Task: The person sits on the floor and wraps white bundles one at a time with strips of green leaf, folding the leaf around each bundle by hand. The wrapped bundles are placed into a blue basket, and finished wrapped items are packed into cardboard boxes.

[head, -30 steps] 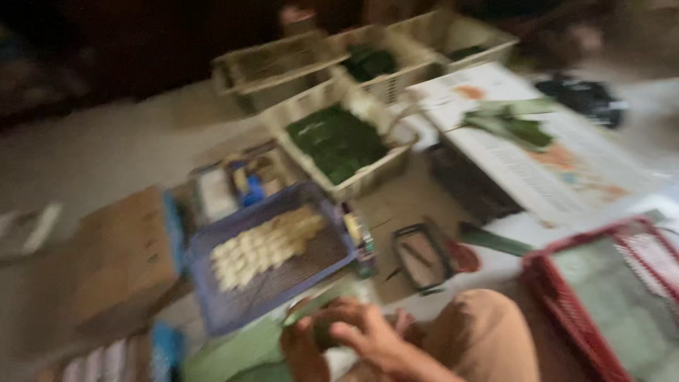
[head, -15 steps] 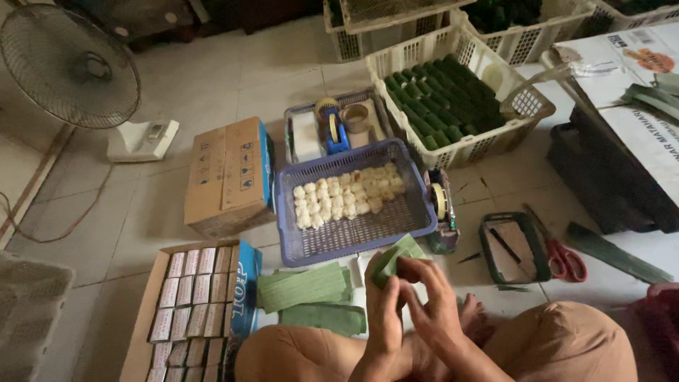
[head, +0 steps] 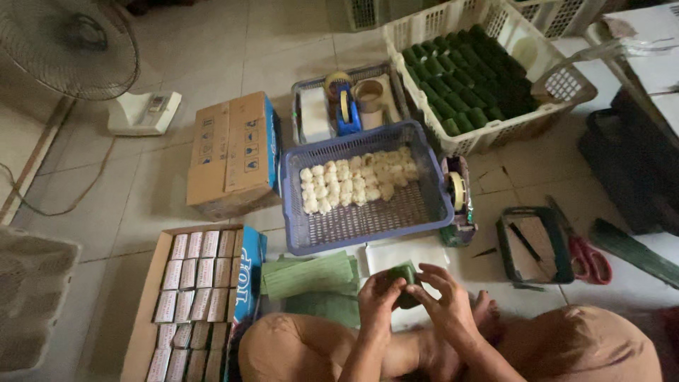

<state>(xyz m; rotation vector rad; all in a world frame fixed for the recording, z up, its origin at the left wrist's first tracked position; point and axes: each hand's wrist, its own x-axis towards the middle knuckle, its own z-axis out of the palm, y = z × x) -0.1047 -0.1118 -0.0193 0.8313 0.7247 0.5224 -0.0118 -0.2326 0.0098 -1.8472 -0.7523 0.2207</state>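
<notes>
Both my hands meet low in the middle of the head view, over my crossed legs. My left hand (head: 377,302) and my right hand (head: 443,303) together grip a small green leaf-wrapped parcel (head: 404,277), fingers folded around it. Just beyond them lies a white sheet (head: 396,253) and a stack of green leaf strips (head: 309,276). Behind that stands a blue plastic basket (head: 429,211) with several pale lumps of filling (head: 353,180) in rows.
A white crate (head: 559,85) of finished green parcels stands at the back right. A tape dispenser (head: 457,198), scissors (head: 587,255) and a dark tray (head: 532,245) lie right. Cardboard boxes (head: 230,152) (head: 187,297) and a floor fan (head: 71,49) stand left.
The camera has swung left and steadied, looking more straight down. My hands stay together on the green parcel, turning it slightly; the basket and boxes have not moved.
</notes>
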